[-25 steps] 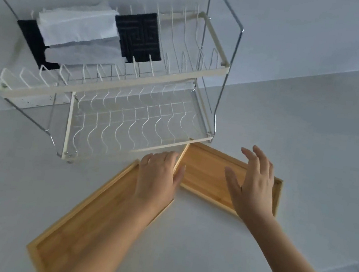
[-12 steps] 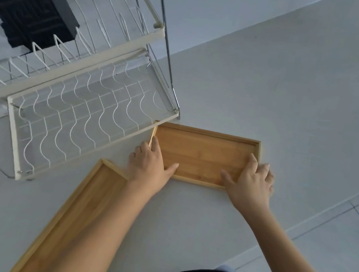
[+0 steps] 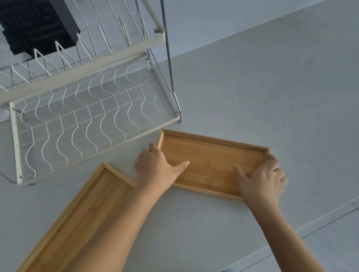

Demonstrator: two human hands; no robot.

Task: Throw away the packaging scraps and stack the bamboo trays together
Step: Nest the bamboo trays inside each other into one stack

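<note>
Both hands grip the small bamboo tray [image 3: 212,161] at its two short ends. The left hand [image 3: 157,167] holds the left end, with the thumb lying inside the tray. The right hand [image 3: 260,180] holds the right end in the same way. The long bamboo tray [image 3: 82,221] lies just beside it on the grey counter [image 3: 273,91], under the left forearm. A white wire dish rack [image 3: 80,107] stands behind, with a black block [image 3: 30,18] on its upper shelf.

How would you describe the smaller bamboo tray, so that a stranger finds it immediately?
Start at the white wire dish rack on the pale surface. Just right of its lower corner lies the smaller bamboo tray, gripped by the left hand and right hand. The longer bamboo tray lies nearer the person, with no hand gripping it.
</note>
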